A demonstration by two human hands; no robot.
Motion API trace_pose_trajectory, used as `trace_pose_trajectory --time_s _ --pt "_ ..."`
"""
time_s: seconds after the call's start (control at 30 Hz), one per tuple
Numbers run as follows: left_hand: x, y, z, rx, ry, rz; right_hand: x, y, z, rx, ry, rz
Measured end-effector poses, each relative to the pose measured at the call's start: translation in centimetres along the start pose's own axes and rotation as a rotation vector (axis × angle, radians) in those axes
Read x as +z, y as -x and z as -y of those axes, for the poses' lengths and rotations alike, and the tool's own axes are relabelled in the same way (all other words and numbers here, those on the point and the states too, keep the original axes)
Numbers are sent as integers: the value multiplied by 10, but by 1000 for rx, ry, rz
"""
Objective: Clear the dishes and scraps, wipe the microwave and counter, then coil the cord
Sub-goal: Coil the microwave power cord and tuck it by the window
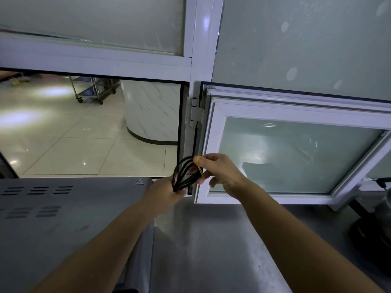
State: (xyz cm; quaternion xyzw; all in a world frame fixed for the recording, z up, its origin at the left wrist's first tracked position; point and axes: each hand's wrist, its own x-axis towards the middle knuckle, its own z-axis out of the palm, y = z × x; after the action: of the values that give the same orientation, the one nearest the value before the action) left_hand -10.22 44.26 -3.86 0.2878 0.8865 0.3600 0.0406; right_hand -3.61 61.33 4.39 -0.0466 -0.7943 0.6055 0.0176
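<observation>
Cord (183, 175) — black, light, springy — bunched in loops; left hand (167, 192) holds a tight grip below them, right hand (215, 171) pinches a yellow rubber band (200, 169) above.

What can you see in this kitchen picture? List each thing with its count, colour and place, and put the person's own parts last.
cord: one, black, bundled in loops above the counter's back edge
rubber band: one, yellow, stretched round the cord loops
microwave: one, grey, vented top, lower left
counter: one, steel grey, lower centre
window: one, white frame, frosted pane, swung open at right
cart: one, metal, on the floor beyond the opening
left hand: one, grips the cord's base
right hand: one, pinches the rubber band
</observation>
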Motion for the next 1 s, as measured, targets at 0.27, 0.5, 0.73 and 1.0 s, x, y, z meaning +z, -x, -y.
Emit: trace_pose_trajectory --time_s 0.27,0.5,0.73,1.0 --pt "11 1 1 198 -269 -58 10 -6 -11 121 362 -144" --pt "10 1 -1 198 -306 -104 19 -6 -22 198 160 -230" --pt "5 3 -5 141 -268 -116 22 3 -15 316 19 -176" --pt "-1 1 -3 -45 84 -59 33 10 -23 134 -247 -198"
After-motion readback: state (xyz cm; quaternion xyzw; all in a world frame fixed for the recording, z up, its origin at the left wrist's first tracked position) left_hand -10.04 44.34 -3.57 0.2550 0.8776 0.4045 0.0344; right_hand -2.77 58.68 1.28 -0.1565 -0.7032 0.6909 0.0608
